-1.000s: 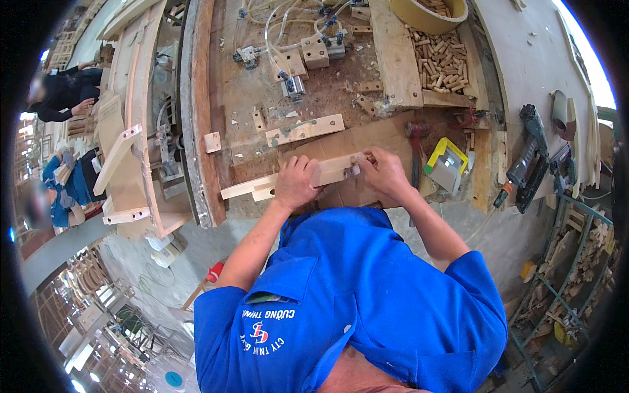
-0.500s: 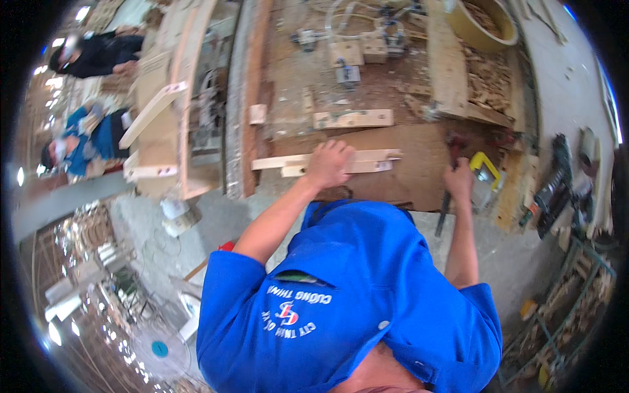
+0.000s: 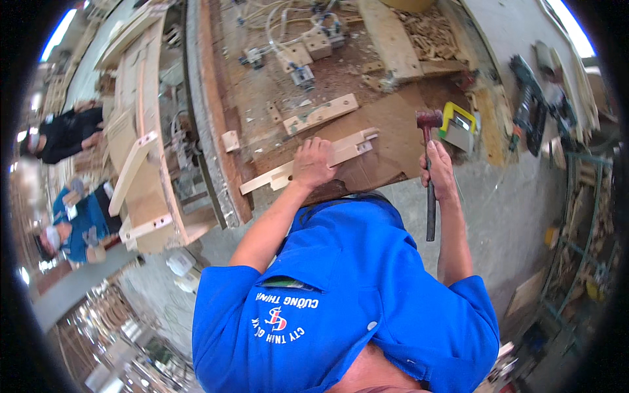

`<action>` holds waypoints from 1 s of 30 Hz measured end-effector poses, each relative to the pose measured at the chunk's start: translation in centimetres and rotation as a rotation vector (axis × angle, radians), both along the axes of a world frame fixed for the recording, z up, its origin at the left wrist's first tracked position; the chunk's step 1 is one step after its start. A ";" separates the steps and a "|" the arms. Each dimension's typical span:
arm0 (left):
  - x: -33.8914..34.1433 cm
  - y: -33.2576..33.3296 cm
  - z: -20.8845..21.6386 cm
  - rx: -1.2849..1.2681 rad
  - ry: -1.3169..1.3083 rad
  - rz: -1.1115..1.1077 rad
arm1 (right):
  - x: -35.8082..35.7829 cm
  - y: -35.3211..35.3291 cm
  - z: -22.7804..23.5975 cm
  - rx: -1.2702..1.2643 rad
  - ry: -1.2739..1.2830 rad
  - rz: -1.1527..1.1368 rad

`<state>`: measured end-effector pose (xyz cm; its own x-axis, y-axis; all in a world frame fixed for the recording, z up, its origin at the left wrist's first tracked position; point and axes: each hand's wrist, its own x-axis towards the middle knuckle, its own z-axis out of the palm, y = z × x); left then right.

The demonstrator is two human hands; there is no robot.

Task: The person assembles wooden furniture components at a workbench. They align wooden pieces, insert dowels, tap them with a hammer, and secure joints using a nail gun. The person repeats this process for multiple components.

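My left hand (image 3: 314, 162) is closed over pale wooden strips (image 3: 350, 148) that lie together at the bench's near edge. Dark holes show near the right end of these strips, and their middle is hidden under my fingers. To the right, my right hand (image 3: 440, 171) grips the black handle of a hammer (image 3: 430, 120) with a worn red head. The head points away from me, apart from the strips. Just beyond the strips lies a short wooden piece with holes (image 3: 321, 114).
Pneumatic fittings with tubes (image 3: 298, 56) sit farther back on the bench. Wood offcuts (image 3: 429, 36) fill a bin at the back right. A yellow-framed object (image 3: 451, 118) stands right of the hammer, with black tools (image 3: 531, 105) beyond. Two people (image 3: 78, 219) are at the left.
The view has turned, so the bench appears tilted. My right hand has raised the hammer, and its head now shows plainly. My left hand stays on the strips.
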<state>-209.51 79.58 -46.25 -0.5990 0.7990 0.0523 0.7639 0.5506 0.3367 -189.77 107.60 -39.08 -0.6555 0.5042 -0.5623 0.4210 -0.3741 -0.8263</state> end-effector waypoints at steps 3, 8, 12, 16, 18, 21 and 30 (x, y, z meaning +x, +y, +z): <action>-0.3 0.1 -0.2 0.012 -0.014 -0.020 | 1.3 -0.6 2.2 -0.003 0.130 -0.242; -0.3 0.2 -0.3 0.017 -0.026 -0.036 | -1.2 -2.1 0.7 0.247 0.140 -0.562; -0.3 0.7 0.4 0.011 -0.013 -0.079 | -1.8 -7.9 -7.4 0.464 -0.051 -0.047; -0.1 0.2 0.0 -0.001 -0.021 -0.063 | -1.7 -6.1 -3.5 0.397 -0.001 -0.037; -0.3 0.1 0.0 0.003 -0.008 -0.041 | -1.6 -4.3 0.2 0.226 0.023 -0.267; -0.3 0.2 0.0 0.015 0.009 -0.032 | -2.7 -3.5 0.2 0.432 0.146 -0.525; -0.2 0.7 0.5 -0.042 -0.012 -0.041 | -0.4 -4.1 -3.9 0.681 -0.086 0.065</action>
<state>-209.70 80.27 -45.79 -0.5660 0.8244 0.0114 0.7822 0.5325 0.3233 -190.12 103.46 -43.01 -0.6634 0.7248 -0.1858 0.4997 0.2443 -0.8310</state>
